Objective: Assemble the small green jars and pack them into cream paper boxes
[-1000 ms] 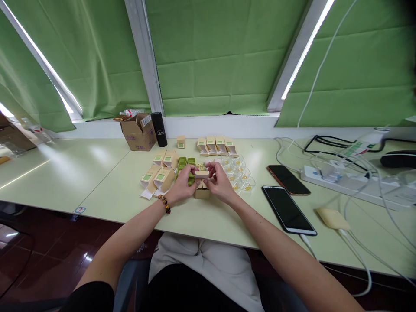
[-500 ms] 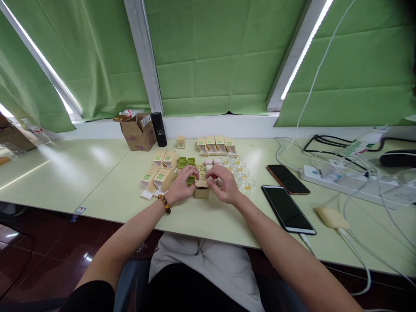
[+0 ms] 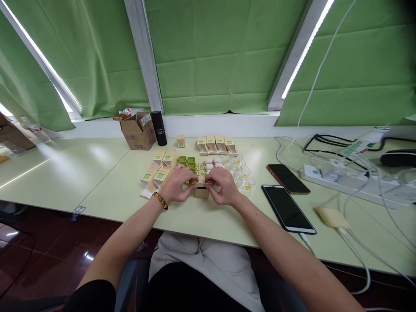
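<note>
A small kraft cardboard box (image 3: 202, 193) stands on the table in front of me, its top flap raised. My left hand (image 3: 179, 183) pinches the flap's left edge between thumb and fingers. On the opposite edge, my right hand (image 3: 222, 185) has a matching pinch. Just beyond my hands lie green cups (image 3: 186, 161), small yellowish square pieces (image 3: 200, 167), pale pink-white cylinders (image 3: 212, 161) and clear plastic cups (image 3: 244, 170) with yellow bits in them. Several open kraft boxes (image 3: 148, 175) with green labels sit left of my left hand; my fingers partly cover the green cups.
More open kraft boxes (image 3: 217, 145) stand in a row at the back, with one closed box (image 3: 180, 141) beside them. A black cylinder (image 3: 158, 128) and a carton (image 3: 138, 132) are at back left. Two phones (image 3: 288, 209), a power strip (image 3: 351, 184) and cables occupy the right.
My left hand has shifted slightly down and left, its fingers now at the box flap's left edge. My right hand has lowered a little onto the flap. The box stays in place.
</note>
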Motion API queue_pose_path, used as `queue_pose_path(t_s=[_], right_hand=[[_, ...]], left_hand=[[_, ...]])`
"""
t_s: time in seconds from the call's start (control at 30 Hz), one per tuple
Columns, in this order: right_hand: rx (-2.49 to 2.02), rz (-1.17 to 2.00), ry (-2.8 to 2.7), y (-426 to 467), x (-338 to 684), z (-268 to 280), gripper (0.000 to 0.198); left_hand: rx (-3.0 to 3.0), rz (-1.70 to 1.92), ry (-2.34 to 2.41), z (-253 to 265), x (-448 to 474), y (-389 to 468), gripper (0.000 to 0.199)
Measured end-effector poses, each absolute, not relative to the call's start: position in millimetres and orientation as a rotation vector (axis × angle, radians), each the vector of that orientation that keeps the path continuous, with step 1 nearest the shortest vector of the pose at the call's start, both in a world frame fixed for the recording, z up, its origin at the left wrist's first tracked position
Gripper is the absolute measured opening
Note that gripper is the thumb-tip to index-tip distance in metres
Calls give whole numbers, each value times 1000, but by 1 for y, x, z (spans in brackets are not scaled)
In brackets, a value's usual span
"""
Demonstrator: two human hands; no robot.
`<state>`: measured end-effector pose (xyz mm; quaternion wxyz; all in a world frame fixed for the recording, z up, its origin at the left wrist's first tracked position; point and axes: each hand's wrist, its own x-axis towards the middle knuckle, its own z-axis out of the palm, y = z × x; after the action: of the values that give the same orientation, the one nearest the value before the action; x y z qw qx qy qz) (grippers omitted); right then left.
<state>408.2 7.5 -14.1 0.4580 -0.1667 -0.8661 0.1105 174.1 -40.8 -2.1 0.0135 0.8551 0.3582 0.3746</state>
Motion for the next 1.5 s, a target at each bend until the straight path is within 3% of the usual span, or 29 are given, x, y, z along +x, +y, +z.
queue_pose_path(t_s=[0.53,0.97,1.13,1.3,1.5], right_hand=[[-365,244,-2184,4,408,-14,10],[-392,258,-2234,4,409,-19,25],[-396,281,-2271,10,417,-12,4],[-527,335,-2364,17,427,-2,52],[-593,271,-2398,22,433,0,53]], left_hand=[[2754,1088,1128,-11,175,-38,13],[2715,1076,1027,-16,174,-37,15],[2671,1190,1163,-14,175,-37,17],[2545,1191,1472,-14,176,-34,26],[2580,1230,1476,-17,177,-32,20]])
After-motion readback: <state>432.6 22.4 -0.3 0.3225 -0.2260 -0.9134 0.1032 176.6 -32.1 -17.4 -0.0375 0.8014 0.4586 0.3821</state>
